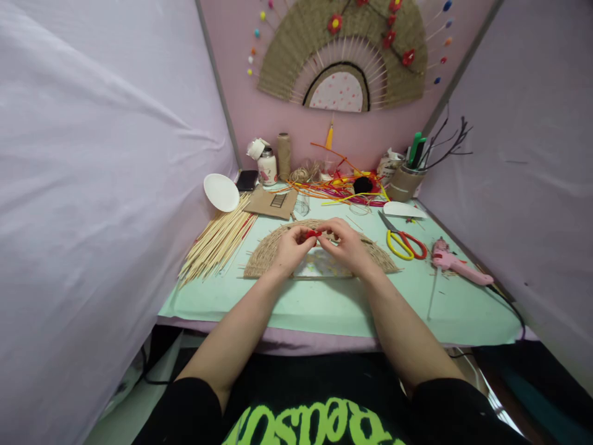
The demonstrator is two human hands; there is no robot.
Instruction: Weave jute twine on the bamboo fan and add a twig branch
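Note:
Both hands meet over a half-round woven twine fan point(264, 258) lying on the table. My left hand point(295, 246) pinches a small red piece point(313, 234), perhaps a flower; its exact shape is too small to tell. From the other side, the fingertips of my right hand point(345, 244) close on the same piece. Below the hands shows the fan's pale patterned centre point(319, 264). Part of the woven band is hidden behind my fingers.
Bamboo sticks point(217, 238) and a white plate point(221, 192) lie left. Scissors point(402, 241) and a corded pink glue gun point(458, 264) are right. Behind are cardboard point(271, 203), colourful pipe cleaners point(343, 185) and a holder with twigs point(406, 182). A decorated fan point(287, 59) hangs on the wall.

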